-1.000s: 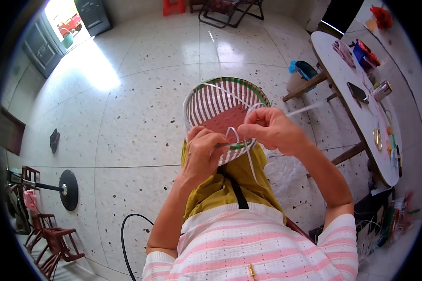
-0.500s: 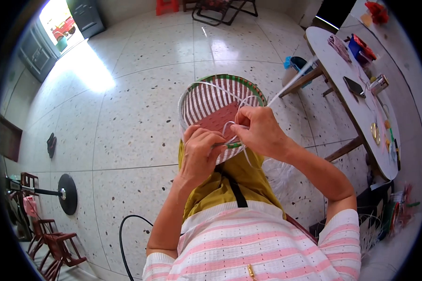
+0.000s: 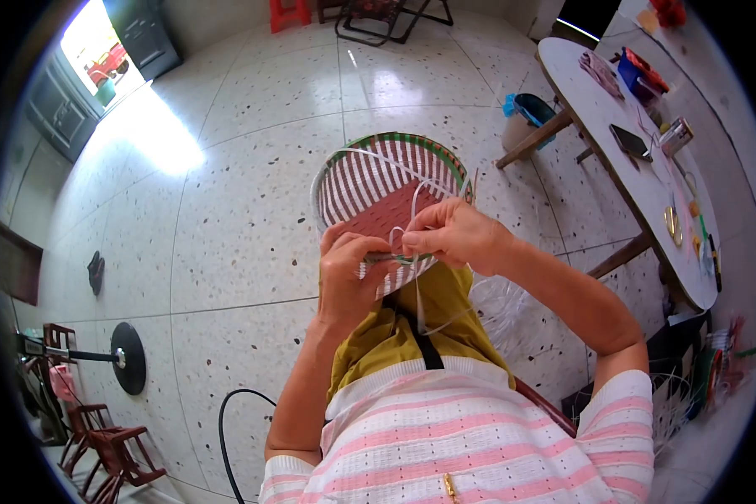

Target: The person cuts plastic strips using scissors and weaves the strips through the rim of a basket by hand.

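Observation:
A round woven basket (image 3: 354,178) with white and brown-red stripes and a green-bound rim rests at my lap, its open top toward me. My left hand (image 3: 344,269) is closed on the near rim, thumb and fingers on either side of it. Beside it, my right hand (image 3: 462,233) pinches a thin white plastic strip (image 3: 418,290) at the same stretch of rim. A small loop of the strip stands up between the two hands, and more of it hangs over my lap. Another length crosses the basket's mouth. My fingers hide where the strip meets the rim.
To the right stands a white table (image 3: 592,109) with a phone (image 3: 630,143), a can (image 3: 675,136) and scissors (image 3: 673,224). A lined bin (image 3: 525,126) is beside its leg. Loose white strips (image 3: 504,311) lie on the floor. Wooden chairs (image 3: 113,449) stand at lower left.
My right hand has come down and left toward the rim. The strip that stretched out to the upper right no longer does; a longer loop now hangs below the rim.

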The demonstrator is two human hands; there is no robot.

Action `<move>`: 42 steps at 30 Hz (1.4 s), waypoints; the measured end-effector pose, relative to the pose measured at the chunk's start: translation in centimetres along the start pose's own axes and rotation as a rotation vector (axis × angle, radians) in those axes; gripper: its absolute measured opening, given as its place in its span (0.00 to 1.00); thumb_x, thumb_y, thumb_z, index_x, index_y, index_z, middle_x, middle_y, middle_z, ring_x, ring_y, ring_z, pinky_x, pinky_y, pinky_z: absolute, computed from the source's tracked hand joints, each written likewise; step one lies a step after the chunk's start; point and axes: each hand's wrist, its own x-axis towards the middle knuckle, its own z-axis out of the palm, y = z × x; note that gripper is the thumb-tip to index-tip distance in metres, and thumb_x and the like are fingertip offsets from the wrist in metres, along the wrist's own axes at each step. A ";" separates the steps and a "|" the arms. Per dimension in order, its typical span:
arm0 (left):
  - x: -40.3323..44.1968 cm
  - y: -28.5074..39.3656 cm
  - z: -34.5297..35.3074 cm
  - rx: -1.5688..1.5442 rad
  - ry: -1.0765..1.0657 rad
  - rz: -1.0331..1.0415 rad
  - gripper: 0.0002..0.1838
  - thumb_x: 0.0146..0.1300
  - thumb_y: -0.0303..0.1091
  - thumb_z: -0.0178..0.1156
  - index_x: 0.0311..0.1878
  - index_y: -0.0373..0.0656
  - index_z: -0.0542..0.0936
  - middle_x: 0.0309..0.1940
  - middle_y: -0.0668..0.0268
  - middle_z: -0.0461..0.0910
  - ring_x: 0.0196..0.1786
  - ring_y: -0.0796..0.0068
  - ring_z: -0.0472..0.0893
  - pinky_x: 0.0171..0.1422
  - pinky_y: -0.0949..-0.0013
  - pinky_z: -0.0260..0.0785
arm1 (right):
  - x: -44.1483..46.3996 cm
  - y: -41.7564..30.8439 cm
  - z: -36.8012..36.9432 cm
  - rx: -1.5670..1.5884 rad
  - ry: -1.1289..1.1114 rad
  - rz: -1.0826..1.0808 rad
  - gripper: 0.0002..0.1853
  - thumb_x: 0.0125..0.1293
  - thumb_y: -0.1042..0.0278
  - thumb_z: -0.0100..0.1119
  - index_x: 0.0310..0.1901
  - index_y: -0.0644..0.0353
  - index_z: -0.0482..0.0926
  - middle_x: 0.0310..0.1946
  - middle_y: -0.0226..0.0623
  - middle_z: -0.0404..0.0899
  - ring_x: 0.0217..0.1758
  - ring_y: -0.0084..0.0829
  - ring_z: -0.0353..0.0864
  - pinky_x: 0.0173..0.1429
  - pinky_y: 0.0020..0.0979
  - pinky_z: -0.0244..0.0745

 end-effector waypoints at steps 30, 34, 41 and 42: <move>0.9 -1.0 -1.2 -0.023 -0.127 0.026 0.07 0.53 0.26 0.70 0.36 0.43 0.85 0.30 0.68 0.85 0.33 0.74 0.76 0.58 0.66 0.60 | -3.7 7.4 3.5 -0.584 0.398 -0.664 0.13 0.65 0.71 0.61 0.24 0.65 0.72 0.20 0.48 0.75 0.23 0.50 0.74 0.27 0.41 0.66; 0.9 -1.3 -0.9 -0.025 -0.112 0.005 0.06 0.53 0.26 0.70 0.35 0.43 0.85 0.29 0.69 0.84 0.33 0.74 0.74 0.57 0.66 0.61 | -6.0 8.4 2.7 -0.605 0.384 -0.743 0.10 0.63 0.74 0.62 0.25 0.64 0.75 0.20 0.46 0.75 0.22 0.48 0.75 0.27 0.40 0.67; 1.0 -0.6 -0.7 -0.007 -0.073 -0.066 0.06 0.51 0.26 0.70 0.34 0.41 0.84 0.29 0.66 0.83 0.36 0.68 0.77 0.58 0.66 0.60 | -13.3 5.9 -0.3 -0.637 0.404 -0.738 0.05 0.59 0.80 0.65 0.28 0.64 0.78 0.22 0.41 0.77 0.22 0.41 0.77 0.27 0.34 0.70; 1.0 -0.5 -0.7 0.021 -0.072 -0.075 0.06 0.52 0.26 0.70 0.34 0.41 0.84 0.30 0.66 0.84 0.36 0.68 0.77 0.58 0.66 0.60 | -13.9 5.4 -0.5 -0.603 0.433 -0.730 0.06 0.59 0.80 0.66 0.28 0.64 0.78 0.22 0.40 0.78 0.22 0.39 0.77 0.27 0.34 0.71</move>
